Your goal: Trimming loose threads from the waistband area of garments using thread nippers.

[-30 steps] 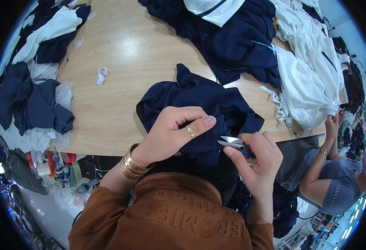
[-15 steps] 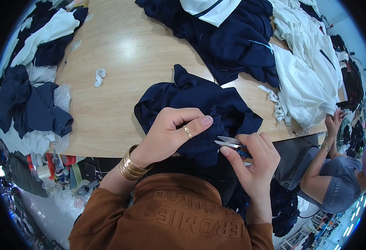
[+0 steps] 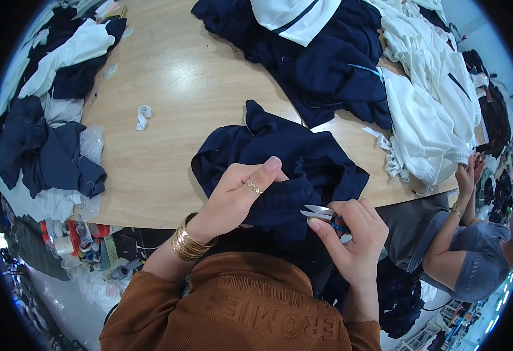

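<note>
A dark navy garment (image 3: 291,143) with a gathered, elastic-looking band lies at the table's near edge and hangs a little over it. My left hand (image 3: 239,190), with a ring and gold bangles, is closed on the garment, thumb pressed over the bent fingers. In my right hand (image 3: 356,228) is a small pair of thread snips (image 3: 320,212) with blue handles. Their silver blades stand apart, pointing left over the gathered band. No thread between the blades can be made out.
The wooden table (image 3: 168,64) carries a navy garment pile (image 3: 320,70) at the far side, white garments (image 3: 426,117) on the right and dark clothes (image 3: 52,152) on the left. A white strip (image 3: 143,117) lies left of centre. A co-worker (image 3: 472,245) handles white cloth at right.
My left thumb has shifted slightly left and up along the garment. The snips' blades remain apart at nearly the same place. The whole view has shifted slightly.
</note>
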Tool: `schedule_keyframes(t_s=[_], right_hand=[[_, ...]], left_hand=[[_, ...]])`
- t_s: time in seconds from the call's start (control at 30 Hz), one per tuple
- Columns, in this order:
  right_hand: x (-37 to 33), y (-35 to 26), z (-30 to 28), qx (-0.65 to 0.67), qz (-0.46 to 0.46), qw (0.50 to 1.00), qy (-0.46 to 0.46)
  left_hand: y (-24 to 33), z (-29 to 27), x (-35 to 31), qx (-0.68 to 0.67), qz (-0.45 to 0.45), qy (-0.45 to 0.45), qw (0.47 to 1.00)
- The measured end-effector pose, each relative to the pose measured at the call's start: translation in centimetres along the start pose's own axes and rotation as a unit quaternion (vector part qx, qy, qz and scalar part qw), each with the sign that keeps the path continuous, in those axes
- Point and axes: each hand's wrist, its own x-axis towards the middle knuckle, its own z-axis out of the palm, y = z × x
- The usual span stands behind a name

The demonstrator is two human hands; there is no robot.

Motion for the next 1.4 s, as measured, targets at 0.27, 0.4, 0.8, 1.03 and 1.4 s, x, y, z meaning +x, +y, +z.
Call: schedule_keyframes(t_s=[0.27, 0.4, 0.8, 1.03, 1.4], right_hand=[[0.3, 0.4, -0.7, 0.115, 0.044, 0.992, 0.011], [0.3, 0.9, -0.4, 0.102, 0.029, 0.994, -0.01], [1.3, 0.8, 0.4, 0.345, 0.196, 0.918, 0.009], [3.0, 2.5, 2.2, 0.44, 0.15, 0.867, -0.18], [3.2, 2.1, 1.9, 0.343, 0.1, 0.933, -0.036]], left_hand=[[1.1, -0.2, -0.3, 0.036, 0.025, -0.082, 0.996], [1.4, -0.1, -0.5, 0.019, 0.014, -0.08, 0.997], [1.6, -0.6, -0.5, 0.005, 0.009, -0.105, 0.994], [2.2, -1.7, -0.5, 0.022, -0.025, -0.104, 0.994], [2.3, -3.0, -1.3, 0.248, 0.129, -0.062, 0.958]])
